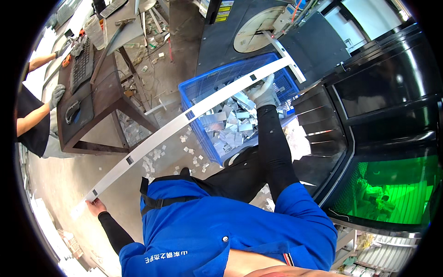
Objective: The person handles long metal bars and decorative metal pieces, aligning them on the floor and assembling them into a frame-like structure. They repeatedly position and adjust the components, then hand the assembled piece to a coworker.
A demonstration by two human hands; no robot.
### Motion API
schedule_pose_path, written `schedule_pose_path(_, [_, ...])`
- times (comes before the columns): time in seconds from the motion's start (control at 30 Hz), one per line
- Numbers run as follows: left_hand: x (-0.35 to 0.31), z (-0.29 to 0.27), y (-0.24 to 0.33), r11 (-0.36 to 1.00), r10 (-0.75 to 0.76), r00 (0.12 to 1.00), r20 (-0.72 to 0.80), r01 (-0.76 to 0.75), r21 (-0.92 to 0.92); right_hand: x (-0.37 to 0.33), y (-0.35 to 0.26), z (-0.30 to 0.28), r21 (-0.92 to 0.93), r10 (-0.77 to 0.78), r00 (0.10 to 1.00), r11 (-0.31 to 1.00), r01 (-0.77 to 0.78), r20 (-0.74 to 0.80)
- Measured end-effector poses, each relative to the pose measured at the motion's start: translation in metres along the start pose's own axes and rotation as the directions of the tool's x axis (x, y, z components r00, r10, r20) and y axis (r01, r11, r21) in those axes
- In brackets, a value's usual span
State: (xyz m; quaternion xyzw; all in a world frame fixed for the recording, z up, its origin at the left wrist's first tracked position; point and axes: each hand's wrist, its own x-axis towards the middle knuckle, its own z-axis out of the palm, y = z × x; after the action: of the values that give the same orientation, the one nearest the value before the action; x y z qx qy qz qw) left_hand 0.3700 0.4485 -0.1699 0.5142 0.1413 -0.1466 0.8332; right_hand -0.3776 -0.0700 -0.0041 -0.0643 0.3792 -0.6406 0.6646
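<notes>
A long white metal tube (159, 138) with several rectangular cut-outs runs diagonally from the lower left to the upper right. Near its lower left end, my bare left hand (96, 207) is closed around it. My right hand (264, 94), in a pale work glove, grips the tube near its far end, with some fingers hidden. Beneath that hand stands a blue plastic crate (203, 141) holding many short metal offcuts (230, 122). Just past the tube's far end, a narrower white metal bar (295, 70) slants down from the machine's round chuck (251, 32).
A dark machine housing (217, 51) stands ahead; a black panel with a green window (397, 189) is on the right. At left, a co-worker's gloved hand (57, 95) is by a brown metal table (87, 131) bearing a keyboard (82, 67). Small offcuts (152, 161) litter the floor.
</notes>
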Motion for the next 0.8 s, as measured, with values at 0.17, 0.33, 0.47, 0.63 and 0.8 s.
schedule_pose_path(0.17, [-0.016, 0.003, 0.002, 1.000, -0.011, 0.999, -0.041, 0.011, -0.008, 0.006, 0.002, -0.002, -0.012, -0.003, 1.000, 1.000, 0.003, 0.019])
schedule_pose_path(0.33, [-0.023, 0.009, -0.008, 0.999, -0.022, 0.996, -0.086, 0.020, -0.028, 0.005, 0.000, -0.001, -0.045, -0.008, 1.000, 0.999, 0.007, -0.022])
schedule_pose_path(0.47, [-0.006, 0.002, 0.000, 0.999, -0.034, 0.997, -0.064, 0.033, -0.027, 0.008, 0.000, -0.001, -0.013, -0.005, 0.999, 1.000, 0.004, -0.048])
schedule_pose_path(0.63, [-0.002, -0.004, 0.000, 1.000, -0.031, 0.998, -0.045, 0.030, -0.005, 0.003, 0.001, 0.002, -0.029, -0.031, 0.998, 0.999, 0.030, -0.052])
schedule_pose_path(0.8, [-0.012, 0.003, -0.005, 0.999, -0.035, 0.997, -0.065, 0.037, 0.032, 0.001, 0.001, -0.002, -0.054, -0.066, 0.998, 0.996, 0.066, -0.010])
